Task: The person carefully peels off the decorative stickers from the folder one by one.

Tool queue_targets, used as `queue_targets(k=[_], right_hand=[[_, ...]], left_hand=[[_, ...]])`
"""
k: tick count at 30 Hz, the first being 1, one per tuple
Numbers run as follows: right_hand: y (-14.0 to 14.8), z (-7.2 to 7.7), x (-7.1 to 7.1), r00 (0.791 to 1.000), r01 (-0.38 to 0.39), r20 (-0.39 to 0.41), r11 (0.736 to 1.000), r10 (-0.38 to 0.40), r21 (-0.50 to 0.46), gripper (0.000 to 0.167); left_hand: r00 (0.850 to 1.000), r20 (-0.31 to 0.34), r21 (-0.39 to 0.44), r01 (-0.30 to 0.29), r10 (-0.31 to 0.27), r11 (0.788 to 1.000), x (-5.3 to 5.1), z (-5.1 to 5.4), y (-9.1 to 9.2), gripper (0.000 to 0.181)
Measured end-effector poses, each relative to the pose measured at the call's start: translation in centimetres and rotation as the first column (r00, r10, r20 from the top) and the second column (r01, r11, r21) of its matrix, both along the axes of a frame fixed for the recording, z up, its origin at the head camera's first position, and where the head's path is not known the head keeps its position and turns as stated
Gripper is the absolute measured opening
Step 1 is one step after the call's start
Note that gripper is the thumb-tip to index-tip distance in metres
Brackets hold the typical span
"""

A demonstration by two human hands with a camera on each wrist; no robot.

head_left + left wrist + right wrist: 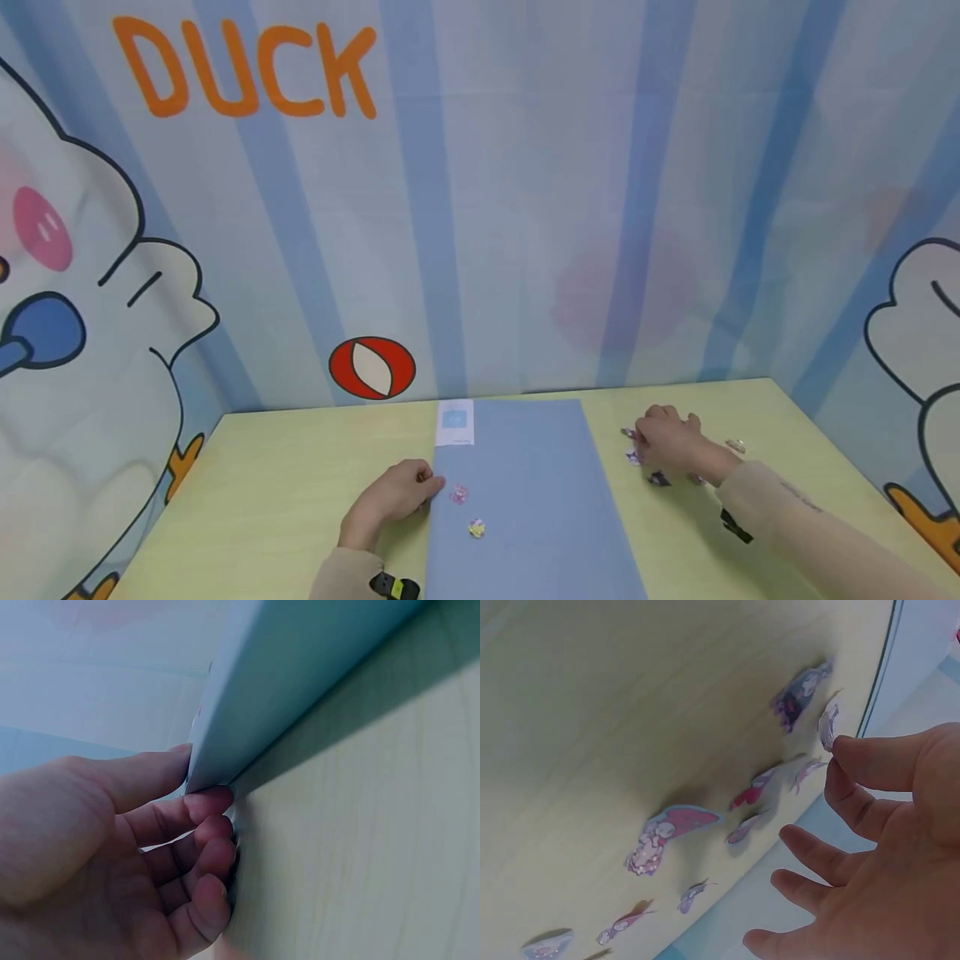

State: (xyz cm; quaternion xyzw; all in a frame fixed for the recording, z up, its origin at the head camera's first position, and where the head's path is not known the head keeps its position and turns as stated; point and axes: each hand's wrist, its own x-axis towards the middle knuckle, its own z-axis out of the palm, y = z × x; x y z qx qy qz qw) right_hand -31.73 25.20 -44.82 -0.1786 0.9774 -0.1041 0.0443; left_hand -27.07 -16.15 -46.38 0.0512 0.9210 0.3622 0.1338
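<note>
A blue board (525, 500) lies on the yellow table. At its left edge, my left hand (397, 492) pinches the board (262, 682) between thumb and forefinger, the other fingers of that hand (127, 840) curled beside it. A pink sticker (459, 494) and a yellow-and-purple one (477, 528) lie on the board near this hand. To the right of the board, my right hand (675, 442) is over several cut-out stickers. In the right wrist view, the thumb and forefinger of this hand (885, 817) pinch a small pale purple sticker (829, 724), its picture unclear.
A white card (455, 422) with a blue square is at the board's top left corner. Loose stickers are spread on the table around my right hand, including a pink-and-blue one (667, 832) and a dark purple one (801, 696). A printed curtain (510, 208) stands behind the table.
</note>
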Motion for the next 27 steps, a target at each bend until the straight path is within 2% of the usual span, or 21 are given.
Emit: queue_targets(k=[7,14,18,22,27], right_hand=[[-0.1,-0.5,-0.1,1.0,0.021,-0.005,0.999,-0.021,0.038,0.016],[0.0,-0.3,0.0,0.999,0.043,-0.009,0.999,-0.043,0.003,0.018],[-0.1,-0.2,-0.1,0.998,0.049,-0.047,0.999,-0.05,-0.006,0.015],[-1.3,0.0,-0.2,0.995,0.029,-0.092,0.999,-0.031,-0.026,0.007],[-3.9,0.4,0.2,0.989,-0.054,-0.136,0.998,0.049,-0.033,0.008]], left_hand=[[1.0,0.01,0.001,0.007,-0.007,1.0,-0.1,-0.3,0.0,0.024],[1.0,0.014,-0.011,0.004,-0.004,1.0,-0.2,-0.3,-0.1,0.024],[1.0,0.005,-0.013,0.005,-0.005,1.0,-0.2,-0.2,0.0,0.025],[1.0,-0.005,-0.009,0.005,-0.005,1.0,-0.1,-0.2,0.0,0.024],[1.0,0.006,-0.01,-0.006,0.006,1.0,-0.1,-0.2,-0.1,0.023]])
